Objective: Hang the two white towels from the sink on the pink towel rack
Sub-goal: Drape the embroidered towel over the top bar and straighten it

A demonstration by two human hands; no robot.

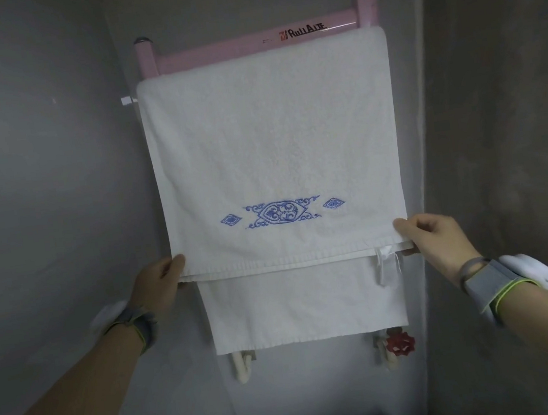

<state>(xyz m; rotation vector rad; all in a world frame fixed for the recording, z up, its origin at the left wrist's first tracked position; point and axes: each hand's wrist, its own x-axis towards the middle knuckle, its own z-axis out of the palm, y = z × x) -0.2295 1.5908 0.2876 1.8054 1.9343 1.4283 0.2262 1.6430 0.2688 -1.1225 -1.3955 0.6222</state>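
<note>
A pink metal towel rack (212, 51) is fixed to a grey wall (36, 167), its top bar carrying a red and black printed label. 2 white terry towels hang on it. The upper white towel with blue embroidery (272, 152) is draped over a bar just below the top one and falls flat, its stitched blue motif sitting low on the cloth. The lower plain white towel (305, 303) hangs behind and beneath it, narrower in view, its hem ending just above the rack's feet.

The left hand (157, 283) holds the bottom left corner of the embroidered towel, thumb on the front of the cloth and fingers curled behind it. The right hand (438, 239) pinches the bottom right corner the same way, thumb in front, fingers (409, 252) tucked under the hem. Both wrists wear grey straps with yellow-green edging.

A white care tag (385, 264) dangles from the hem near the right hand. Below the towels, a red valve handle (399, 343) sits at the rack's lower right and a cream pipe fitting (242, 366) at its lower left.
</note>
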